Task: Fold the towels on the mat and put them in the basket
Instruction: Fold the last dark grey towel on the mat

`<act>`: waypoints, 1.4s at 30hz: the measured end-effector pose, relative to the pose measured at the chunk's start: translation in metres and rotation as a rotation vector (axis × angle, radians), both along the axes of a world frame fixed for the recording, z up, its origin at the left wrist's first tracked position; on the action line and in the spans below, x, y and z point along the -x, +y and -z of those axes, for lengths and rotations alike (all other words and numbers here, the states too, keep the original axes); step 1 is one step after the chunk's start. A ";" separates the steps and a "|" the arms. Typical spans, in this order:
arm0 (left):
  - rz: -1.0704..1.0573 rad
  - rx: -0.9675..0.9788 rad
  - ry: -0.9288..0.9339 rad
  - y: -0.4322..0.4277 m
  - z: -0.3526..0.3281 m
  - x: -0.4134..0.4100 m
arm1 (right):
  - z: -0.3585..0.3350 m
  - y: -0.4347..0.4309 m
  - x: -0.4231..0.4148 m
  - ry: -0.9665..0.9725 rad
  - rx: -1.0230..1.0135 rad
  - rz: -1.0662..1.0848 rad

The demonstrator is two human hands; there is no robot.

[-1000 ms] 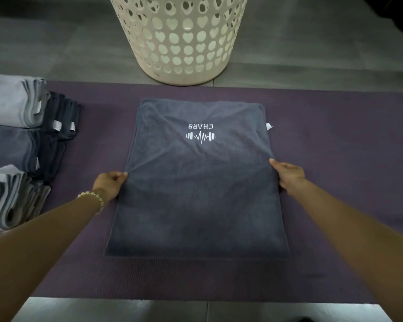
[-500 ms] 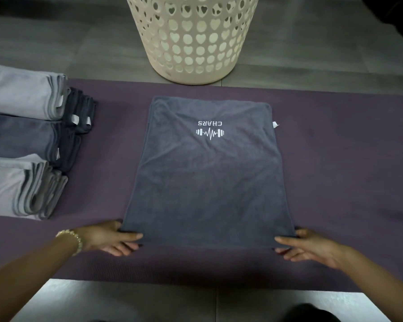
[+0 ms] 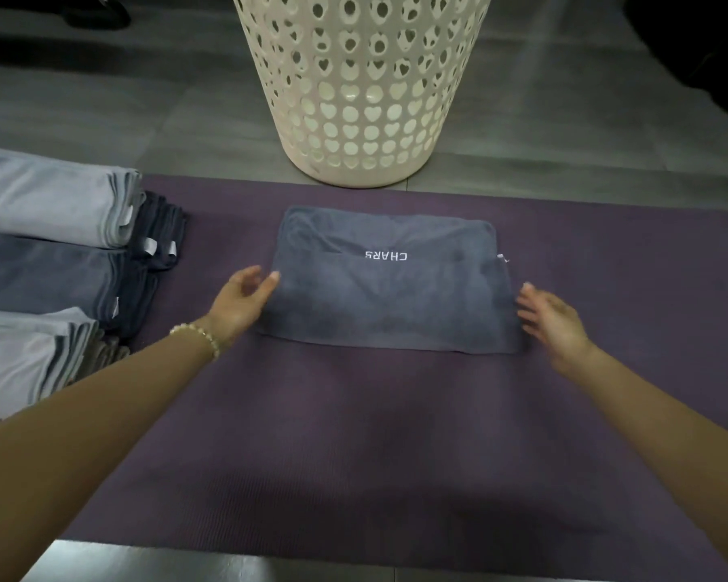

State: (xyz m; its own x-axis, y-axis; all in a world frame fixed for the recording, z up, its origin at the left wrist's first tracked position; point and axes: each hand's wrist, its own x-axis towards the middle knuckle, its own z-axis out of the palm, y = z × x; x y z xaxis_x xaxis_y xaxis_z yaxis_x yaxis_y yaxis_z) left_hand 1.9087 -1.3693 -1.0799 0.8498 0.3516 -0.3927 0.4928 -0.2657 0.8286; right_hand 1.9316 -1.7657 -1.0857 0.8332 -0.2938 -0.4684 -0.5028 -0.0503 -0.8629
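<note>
A dark grey towel [image 3: 389,296] lies folded in half on the purple mat [image 3: 353,434], its upside-down white lettering showing just above the folded-over edge. My left hand [image 3: 242,300] sits at the towel's left edge, fingers loosely spread, thumb touching the cloth. My right hand [image 3: 551,319] hovers at the right edge with straight, blurred fingers and holds nothing. The cream basket [image 3: 364,86] with heart-shaped holes stands on the floor just beyond the mat.
Stacks of folded light grey towels [image 3: 47,203], mid grey towels [image 3: 43,275] and dark towels [image 3: 160,233] lie on the mat's left end. Grey floor tiles [image 3: 584,119] surround the mat. A dark object [image 3: 97,12] sits at the far left.
The towel's near edge has been carried away from me and laid over the far half, covering the logo below the lettering. Both hands have let go and moved to the towel's sides.
</note>
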 end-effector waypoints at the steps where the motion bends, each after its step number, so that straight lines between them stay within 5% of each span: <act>1: 0.028 -0.146 0.062 0.003 0.011 0.000 | 0.008 0.000 0.003 -0.012 0.155 0.011; 3: 0.121 -0.313 0.262 0.009 0.033 0.004 | 0.025 -0.003 0.012 0.036 0.377 0.017; 6: 0.128 -0.301 0.426 0.014 0.049 0.005 | 0.040 -0.005 0.019 0.165 0.433 -0.102; 9: 0.091 -0.251 0.374 0.012 0.051 -0.005 | 0.039 -0.002 0.014 0.217 0.411 -0.201; 14: 0.009 -0.142 0.306 0.003 0.047 -0.019 | 0.034 0.005 -0.002 0.294 0.054 -0.033; 22: 0.006 0.107 0.246 0.009 0.024 -0.009 | 0.027 0.000 0.004 0.129 0.070 -0.074; 29: 0.340 0.223 0.550 0.048 0.015 0.053 | 0.017 -0.028 0.075 0.261 0.062 -0.333; 32: 0.429 0.006 0.630 0.048 0.030 0.074 | 0.038 -0.027 0.098 0.345 0.116 -0.351; 34: 0.500 -0.190 0.579 0.053 0.042 0.073 | 0.048 -0.030 0.097 0.257 0.329 -0.345; 39: 0.495 -0.689 -0.035 0.045 0.036 0.031 | 0.027 -0.020 0.055 -0.259 0.698 -0.398; 42: 0.780 -0.869 -0.121 0.019 0.027 0.002 | 0.025 -0.004 0.020 -0.339 0.789 -0.646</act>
State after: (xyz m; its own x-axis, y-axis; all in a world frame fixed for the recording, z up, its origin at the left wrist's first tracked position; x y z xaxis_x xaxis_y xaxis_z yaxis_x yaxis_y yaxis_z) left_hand 1.9069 -1.3505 -1.1065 0.9688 -0.1712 -0.1792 -0.1234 -0.9603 0.2504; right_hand 1.9113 -1.7699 -1.1106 0.9899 0.1309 -0.0541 0.0784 -0.8246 -0.5602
